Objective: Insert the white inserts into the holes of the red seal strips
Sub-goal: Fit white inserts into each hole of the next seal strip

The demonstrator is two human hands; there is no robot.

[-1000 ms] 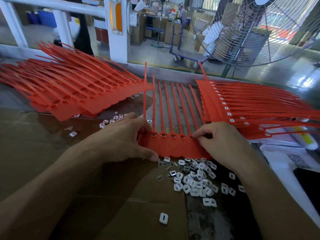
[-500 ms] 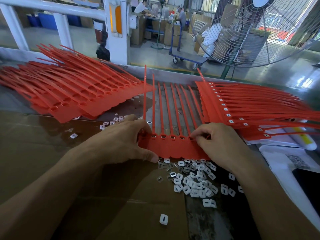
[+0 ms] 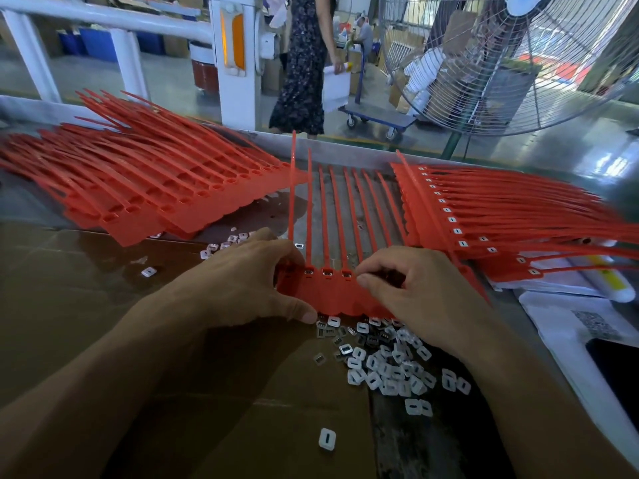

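Pressing with right hand (image 3: 422, 295) fingertips curled at centre-frame red seal strip (image 3: 332, 299), left hand (image 3: 249, 281) clamping it: misseated white insert (image 3: 346, 274) risk.

Bright backlight, wide-angle warp, blurred edges

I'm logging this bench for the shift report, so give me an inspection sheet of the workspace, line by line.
Surface: brown cardboard sheet over a metal bench.
Job's things: red strip set under both hands, three filled holes showing; loose white inserts heaped just below it; unfilled strip pile at left; filled strip pile at right.
Clutter: papers at the right edge; a stray insert alone near the front.
Hands: left hand grips the set's left end; right hand has its fingers curled at the row of holes.
Cables: nothing seen.
Surroundings: standing fan, white railing, a passing person, a cart.
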